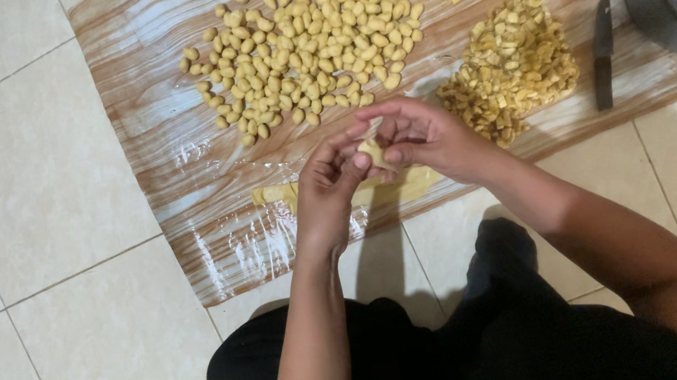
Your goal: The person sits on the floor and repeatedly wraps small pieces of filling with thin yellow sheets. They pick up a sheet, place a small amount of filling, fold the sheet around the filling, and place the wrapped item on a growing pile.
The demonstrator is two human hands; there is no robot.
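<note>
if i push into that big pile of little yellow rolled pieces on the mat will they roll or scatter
Probably scatter: the rolled pieces lie loose in a single layer on a smooth, glossy mat. Their rounded oblong shape suggests some would roll sideways. They look small and likely light, like the one pinched between the left hand and right hand.

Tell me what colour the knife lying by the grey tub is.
The knife is black all over, seen in the head view, on the mat.
</note>
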